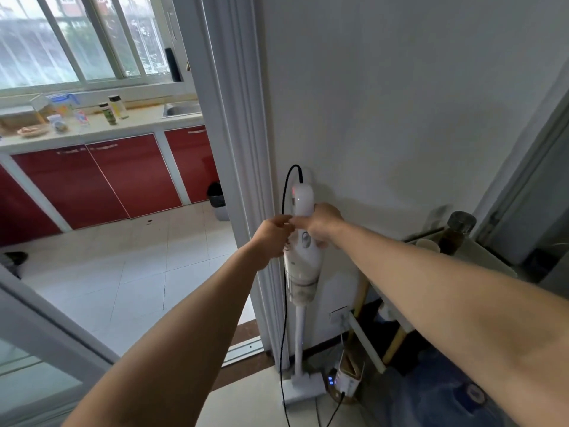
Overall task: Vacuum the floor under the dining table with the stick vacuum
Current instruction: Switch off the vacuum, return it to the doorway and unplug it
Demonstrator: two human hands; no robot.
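Now white stick vacuum (303, 266) upright, black cord (285, 303) attached.

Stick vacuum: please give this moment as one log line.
stick vacuum: upright at wall, black cable on top | right hand: grips its body | left hand: pinches cable

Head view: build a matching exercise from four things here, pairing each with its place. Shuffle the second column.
Things:
1. stick vacuum
2. black cable
3. sink
4. bin

Places:
A. set in the kitchen counter
B. on the kitchen floor by the doorframe
C. standing against the white wall
D. running down from the vacuum's top end

Pairs: 1-C, 2-D, 3-A, 4-B.
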